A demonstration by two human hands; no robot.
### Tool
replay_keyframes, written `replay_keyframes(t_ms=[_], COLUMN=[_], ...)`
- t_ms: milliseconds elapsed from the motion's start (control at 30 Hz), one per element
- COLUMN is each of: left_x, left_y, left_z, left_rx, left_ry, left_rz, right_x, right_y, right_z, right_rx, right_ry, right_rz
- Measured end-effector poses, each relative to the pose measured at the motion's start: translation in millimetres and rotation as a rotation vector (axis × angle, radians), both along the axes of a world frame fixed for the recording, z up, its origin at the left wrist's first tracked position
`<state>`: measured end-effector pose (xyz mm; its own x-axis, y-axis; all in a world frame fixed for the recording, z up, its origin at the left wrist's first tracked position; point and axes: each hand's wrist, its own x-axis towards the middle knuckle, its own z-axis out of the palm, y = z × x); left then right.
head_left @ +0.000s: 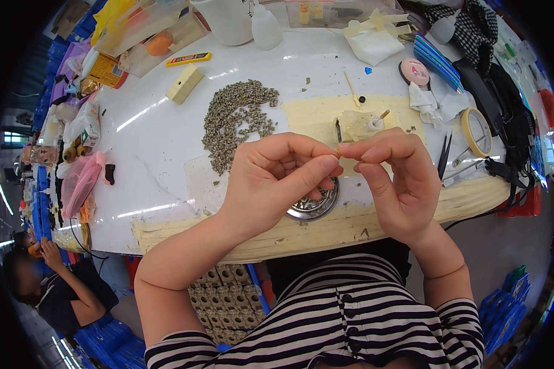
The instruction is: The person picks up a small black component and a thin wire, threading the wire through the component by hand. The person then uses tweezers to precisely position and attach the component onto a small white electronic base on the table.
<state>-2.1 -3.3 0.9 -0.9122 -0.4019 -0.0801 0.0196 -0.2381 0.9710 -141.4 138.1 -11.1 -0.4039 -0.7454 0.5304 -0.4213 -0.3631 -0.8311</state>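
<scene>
My left hand (pixel 283 175) and my right hand (pixel 391 172) meet fingertip to fingertip above the near edge of the table. The left thumb and forefinger are pinched, and whatever lies between them is too small to make out. My right fingers are bent close together, with the forefinger against the left fingertips; a held thing cannot be made out there either. Under my left hand sits a round metal dish (pixel 317 209) with small metal pieces in it, partly hidden. Beyond that hand a heap of small grey metal parts (pixel 237 117) spreads on the white table.
A taped block with a small white pot (pixel 374 125) stands beyond my right hand. Black tweezers (pixel 444 157) and a tape roll (pixel 476 132) lie at right. A yellow cutter (pixel 189 59) and cream block (pixel 184 84) lie far left. Another person (pixel 61 289) sits at left.
</scene>
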Motion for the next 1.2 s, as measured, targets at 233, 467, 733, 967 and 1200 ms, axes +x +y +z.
replay_keyframes(t_ms=[233,467,733,967,1200], left_x=[-1.2,-1.2,-0.2,0.6,0.8], left_y=[1.3,2.2,2.2,0.3,1.6], left_z=[-0.9,-1.1,-4.4,-1.8,-1.3], left_rx=[0.047,0.097,0.165,0.139,0.056], left_ry=[0.015,0.006,0.01,0.014,-0.079], left_rz=[-0.07,-0.081,-0.098,-0.112,-0.048], right_x=[-2.6,-5.1,-1.2,-3.4,-14.0], right_y=[0.0,-3.3,-4.6,-1.4,17.0], right_z=[-3.1,1.7,2.6,4.0,13.9], right_rx=[0.037,0.009,0.037,0.042,0.017], right_ry=[-0.002,0.055,0.117,0.225,0.447], right_rz=[-0.065,-0.03,-0.04,-0.065,-0.207])
